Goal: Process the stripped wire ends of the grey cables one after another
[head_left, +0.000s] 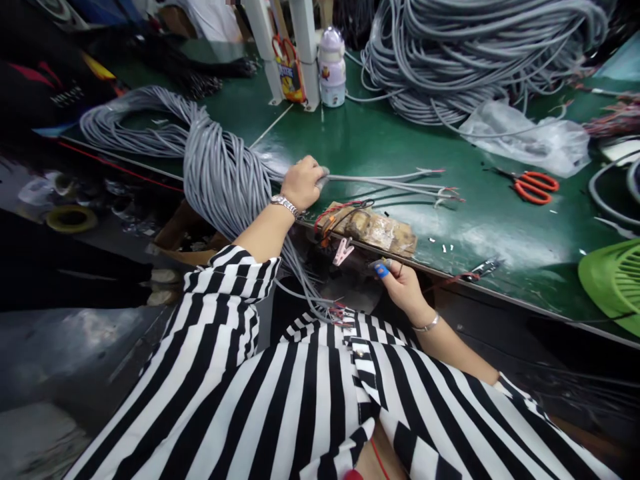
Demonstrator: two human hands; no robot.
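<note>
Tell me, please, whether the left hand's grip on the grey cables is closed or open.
Closed: the left hand is curled round the grey cables, whose stripped ends poke out past it over the green table.

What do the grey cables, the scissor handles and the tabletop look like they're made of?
The grey cables bunched in the left hand: flexible matte plastic or rubber jacket, judging by their drape; coloured wires show at stripped ends. The scissors: handles glossy orange-red, probably plastic; blades too dark to tell. The tabletop: smooth green mat, likely rubber or vinyl, with soft sheen.
</note>
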